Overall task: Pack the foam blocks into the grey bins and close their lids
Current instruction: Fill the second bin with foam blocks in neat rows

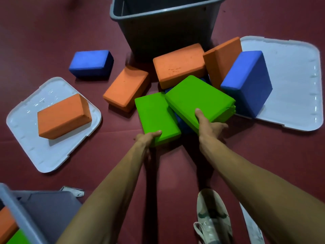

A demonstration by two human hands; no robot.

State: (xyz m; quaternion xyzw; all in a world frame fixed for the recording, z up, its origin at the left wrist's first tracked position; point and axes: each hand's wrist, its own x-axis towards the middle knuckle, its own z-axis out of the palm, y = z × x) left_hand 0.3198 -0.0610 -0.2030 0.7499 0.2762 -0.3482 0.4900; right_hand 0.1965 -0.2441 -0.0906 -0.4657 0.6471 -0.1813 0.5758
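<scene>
Both hands are holding green foam blocks. The left hand (148,139) grips the near end of the left green block (154,115), which lies on the floor. The right hand (210,128) grips the near edge of the right green block (197,95) with its thumb on top. That block is tilted and rests on a hidden blue block (184,125) beneath it.

These blocks look light and a bit squashy, so I think they will not break or slip. They are wide, so a good way to hold one is by an end, thumb on top and fingers under.

More blocks lie around: three orange blocks (179,65) in the middle, a blue block (91,64) far left, and a big blue block (248,81) leaning on the right lid (292,67). Another orange block (63,117) sits on the left lid (22,138).

The floor (52,32) is dark red and flat. An open grey bin (161,32) stands at the far side, just behind the pile. A second grey bin (22,215) is near left, with orange and green blocks inside. A white shoe (212,215) shows near right.
</scene>
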